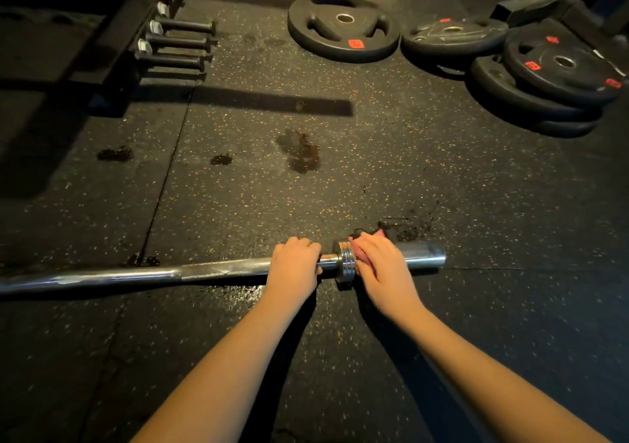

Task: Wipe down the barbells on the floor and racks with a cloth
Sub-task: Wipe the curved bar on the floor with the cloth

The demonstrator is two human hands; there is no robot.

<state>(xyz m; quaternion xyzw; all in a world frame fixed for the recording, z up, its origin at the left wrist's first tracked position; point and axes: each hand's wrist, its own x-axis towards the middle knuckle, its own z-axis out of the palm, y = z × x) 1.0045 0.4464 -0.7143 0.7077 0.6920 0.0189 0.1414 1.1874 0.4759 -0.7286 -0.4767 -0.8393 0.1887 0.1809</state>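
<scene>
Left hand (295,263) closed fully round barbell (136,274) shaft, just beside collar (345,263). Right hand (378,267) fingers curved over pink cloth (380,233), holding it against sleeve (420,255).

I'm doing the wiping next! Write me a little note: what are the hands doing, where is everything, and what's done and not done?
Left hand: grips the barbell shaft just beside the collar, steadying it.
Right hand: wraps the pink cloth over the sleeve, right against the collar.
The barbell lies flat on the floor. The weight plates lie farther off.
Done: wiping is under way at this end. How much of the bar is already clean cannot be told.
Left: the outer sleeve, any unwiped shaft, then the other barbells, none of them in view.
</scene>
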